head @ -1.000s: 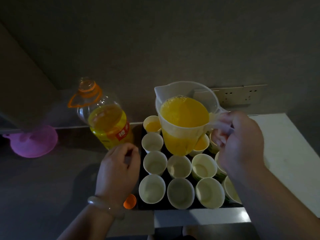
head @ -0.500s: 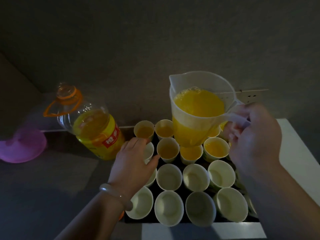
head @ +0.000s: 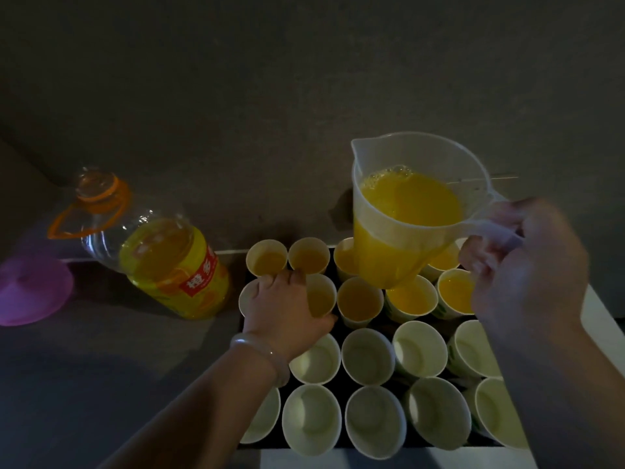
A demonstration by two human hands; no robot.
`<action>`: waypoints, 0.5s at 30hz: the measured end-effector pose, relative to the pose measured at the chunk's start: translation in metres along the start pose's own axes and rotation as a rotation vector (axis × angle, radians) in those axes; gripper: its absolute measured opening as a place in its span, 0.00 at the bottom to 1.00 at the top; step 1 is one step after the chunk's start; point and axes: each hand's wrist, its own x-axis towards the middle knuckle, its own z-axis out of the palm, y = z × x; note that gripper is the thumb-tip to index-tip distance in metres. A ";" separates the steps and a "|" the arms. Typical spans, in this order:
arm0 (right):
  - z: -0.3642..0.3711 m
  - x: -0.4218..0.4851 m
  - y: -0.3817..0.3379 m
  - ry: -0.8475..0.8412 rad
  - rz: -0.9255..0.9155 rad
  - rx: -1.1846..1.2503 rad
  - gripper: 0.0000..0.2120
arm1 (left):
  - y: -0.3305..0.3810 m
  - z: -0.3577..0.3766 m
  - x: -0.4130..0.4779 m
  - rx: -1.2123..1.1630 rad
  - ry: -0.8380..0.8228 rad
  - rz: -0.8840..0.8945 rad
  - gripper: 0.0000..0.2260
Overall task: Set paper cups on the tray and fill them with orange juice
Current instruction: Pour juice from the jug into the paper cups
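Your left hand (head: 287,309) had come off the worktop (head: 101,367) onto the tray's (head: 380,324) second-row cups (head: 360,297), fingers curled, grip unclear; your right hand (head: 521,265) kept its fingers clamped on the jug (head: 406,211), upright over filled cups (head: 307,255) beyond your left fingers, with empty cups (head: 367,355) nearer you still waiting.

Reaches forward with the left hand (head: 284,306), palm down, forearm stretched out from the lower left, fingers bent over a paper cup (head: 320,299), thumb spread along its near rim. Holds the right hand (head: 521,265) raised and slightly blurred, fingers curled round the handle of a jug (head: 406,211).
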 end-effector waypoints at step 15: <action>-0.012 0.009 0.004 -0.049 -0.001 -0.054 0.19 | 0.007 0.002 0.002 -0.028 0.059 -0.011 0.31</action>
